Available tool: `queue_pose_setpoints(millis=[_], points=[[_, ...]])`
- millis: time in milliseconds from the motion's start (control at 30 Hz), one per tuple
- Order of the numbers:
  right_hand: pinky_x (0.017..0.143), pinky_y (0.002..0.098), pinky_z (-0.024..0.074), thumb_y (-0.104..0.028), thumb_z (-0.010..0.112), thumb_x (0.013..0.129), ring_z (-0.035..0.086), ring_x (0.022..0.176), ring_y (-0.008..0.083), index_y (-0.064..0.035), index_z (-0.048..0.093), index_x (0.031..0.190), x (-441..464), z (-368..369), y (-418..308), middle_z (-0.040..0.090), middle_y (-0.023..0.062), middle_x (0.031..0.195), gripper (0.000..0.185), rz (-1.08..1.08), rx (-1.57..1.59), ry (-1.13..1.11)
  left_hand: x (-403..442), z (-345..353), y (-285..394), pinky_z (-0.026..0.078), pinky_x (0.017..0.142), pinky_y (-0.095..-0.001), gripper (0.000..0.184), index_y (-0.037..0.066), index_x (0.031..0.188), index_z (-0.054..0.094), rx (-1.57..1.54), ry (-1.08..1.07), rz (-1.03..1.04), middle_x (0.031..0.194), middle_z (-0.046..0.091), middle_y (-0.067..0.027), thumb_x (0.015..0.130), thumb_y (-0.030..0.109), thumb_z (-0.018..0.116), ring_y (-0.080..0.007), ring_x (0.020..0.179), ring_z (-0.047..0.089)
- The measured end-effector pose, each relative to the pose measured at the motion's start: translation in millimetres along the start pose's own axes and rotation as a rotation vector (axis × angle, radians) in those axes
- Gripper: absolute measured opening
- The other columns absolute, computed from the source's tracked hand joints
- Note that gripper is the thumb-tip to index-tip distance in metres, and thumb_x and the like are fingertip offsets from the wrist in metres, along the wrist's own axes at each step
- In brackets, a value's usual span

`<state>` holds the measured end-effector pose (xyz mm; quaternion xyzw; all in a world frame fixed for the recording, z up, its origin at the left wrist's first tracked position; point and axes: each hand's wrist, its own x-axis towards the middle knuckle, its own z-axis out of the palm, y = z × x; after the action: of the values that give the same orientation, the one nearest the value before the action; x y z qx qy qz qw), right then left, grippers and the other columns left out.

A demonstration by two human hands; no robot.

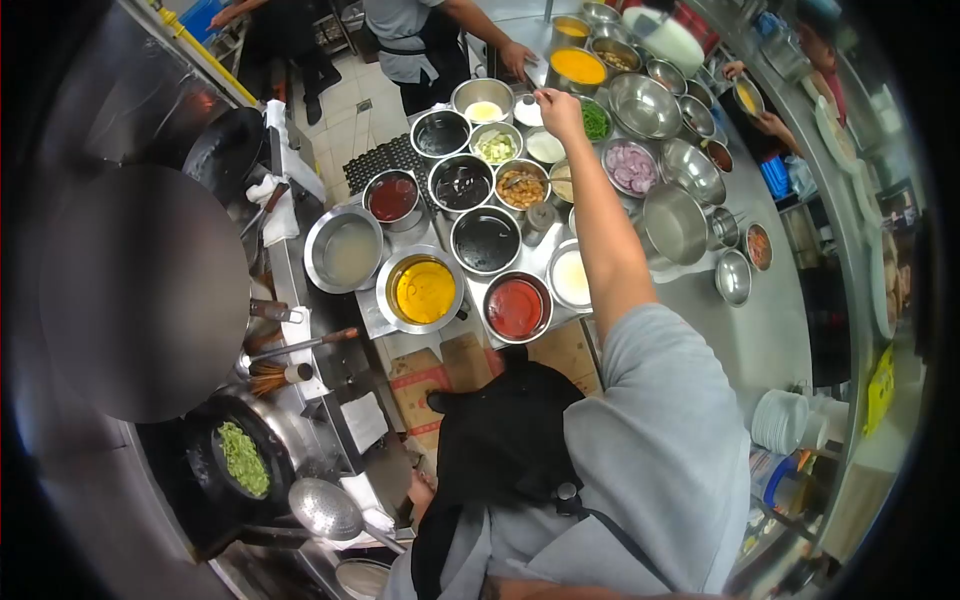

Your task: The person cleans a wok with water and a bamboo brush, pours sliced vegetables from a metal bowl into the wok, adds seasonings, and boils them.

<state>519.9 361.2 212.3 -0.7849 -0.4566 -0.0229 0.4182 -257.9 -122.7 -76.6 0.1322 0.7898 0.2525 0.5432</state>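
Note:
My right arm stretches over the bowls on the counter. My right hand (560,113) is closed at the far end, over the rim of a small bowl of white powder (528,112); what its fingers hold is too small to make out. Close by are a bowl of chopped green herbs (594,120) and a bowl of pale chopped vegetable (495,147). My left hand (421,491) hangs low beside my apron, near the stove edge, its fingers mostly hidden. Nearest to it is a perforated skimmer (327,509). Chopped greens (243,459) lie in a wok (200,480).
Pots of yellow oil (422,291), red sauce (517,306) and dark liquid (486,240) crowd the counter. A large blurred wok (145,290) hangs at left. A co-worker's hand (517,59) is near the far bowls. Stacked plates (779,421) stand at right.

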Motion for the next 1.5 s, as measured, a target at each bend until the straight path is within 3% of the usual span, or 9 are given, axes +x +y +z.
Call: queue_pose_setpoints(millis=[300,500,633,700,833,933,1133,1267,1500], points=[[0.091,0.0468,0.055,-0.021,0.072,0.089,0.071,0.101,0.0346,-0.0077,0.079,0.103,66.2,114.2,138.3,0.073,0.0202,0.106,0.021,0.028,-0.22,-0.394,-78.0,44.5,-2.6,0.043,0.049,-0.0343,0.046,0.006,0.076,0.067,0.642,0.107,0.248,0.069,0.063,-0.0086,0.102,0.042,0.057,-0.0163,0.052,0.055],[0.092,0.049,0.055,-0.022,0.072,0.088,0.07,0.104,0.0396,-0.0012,0.077,0.103,71.4,109.0,125.6,0.072,0.0247,0.109,0.026,0.351,-0.12,-0.277,-84.8,76.5,18.8,0.045,0.051,-0.0346,0.047,0.005,0.075,0.066,0.791,0.022,0.442,0.068,0.062,-0.0084,0.102,0.042,0.056,-0.0168,0.052,0.055],[0.076,0.0507,0.0557,-0.025,0.055,0.093,0.073,0.086,0.0398,-0.0001,0.076,0.087,97.6,108.1,149.0,0.072,0.0274,0.09,0.033,0.151,-0.269,-0.121,-67.7,57.1,28.7,0.045,0.052,-0.0348,0.048,0.005,0.075,0.066,0.979,0.155,1.339,0.067,0.062,-0.0082,0.103,0.042,0.056,-0.0171,0.053,0.055],[0.069,0.0488,0.0543,-0.035,0.058,0.094,0.072,0.082,0.0409,-0.001,0.074,0.091,85.8,55.0,117.4,0.073,0.0247,0.088,0.038,0.188,-0.148,-0.272,-125.1,71.3,108.0,0.047,0.056,-0.0361,0.048,0.004,0.077,0.066,0.443,-0.042,0.692,0.06,0.059,-0.0075,0.104,0.042,0.054,-0.0192,0.053,0.055],[0.07,0.0454,0.05,-0.047,0.058,0.099,0.067,0.072,0.0337,0.0014,0.07,0.09,27.1,-39.1,41.2,0.07,0.0198,0.078,0.051,-0.279,-0.203,-0.399,-114.3,31.4,191.8,0.044,0.054,-0.0394,0.064,0.004,0.063,0.059,0.328,0.399,0.654,0.055,0.056,-0.0108,0.108,0.046,0.043,-0.0227,0.052,0.057],[0.043,0.0213,0.0271,-0.036,0.058,0.105,0.044,0.047,0.0018,-0.0079,0.071,0.082,-68.9,-101.7,-34.9,0.057,-0.0043,0.059,0.039,-0.067,0.376,-0.77,-72.7,-38.6,236.0,0.046,0.068,-0.0555,0.047,0.001,0.086,0.062,0.322,0.749,0.773,0.076,0.063,-0.0247,0.109,0.036,0.041,-0.0476,0.072,0.061],[0.043,0.0208,0.0335,-0.022,0.061,0.102,0.046,0.047,0.0022,-0.0059,0.079,0.098,-294.2,-110.6,-141.7,0.065,-0.0024,0.062,0.024,0.095,0.381,-1.63,20.2,-141.9,318.5,0.047,0.095,-0.0488,0.024,0.0,0.115,0.058,0.732,1.355,1.069,0.119,0.061,-0.0266,0.098,0.016,0.052,-0.0417,0.115,0.057],[0.056,0.0329,0.046,-0.037,0.065,0.1,0.055,0.058,0.0103,0.0021,0.072,0.082,-417.5,-85.6,-152.2,0.066,0.0059,0.067,0.044,-0.126,0.163,-1.683,48.9,-173.6,342.9,0.05,0.094,-0.0472,0.02,0.0,0.105,0.067,0.723,1.044,0.718,0.107,0.069,-0.0231,0.095,0.012,0.054,-0.0386,0.104,0.065],[0.06,0.0379,0.0508,-0.039,0.064,0.1,0.066,0.06,0.0196,0.0027,0.072,0.079,-492.5,-60.6,-78.3,0.067,0.01,0.065,0.048,0.07,-0.008,-1.51,56.3,-192.8,333.8,0.051,0.086,-0.0486,0.018,-0.001,0.091,0.069,0.536,0.948,0.834,0.099,0.071,-0.0222,0.093,0.006,0.054,-0.0401,0.097,0.066]])
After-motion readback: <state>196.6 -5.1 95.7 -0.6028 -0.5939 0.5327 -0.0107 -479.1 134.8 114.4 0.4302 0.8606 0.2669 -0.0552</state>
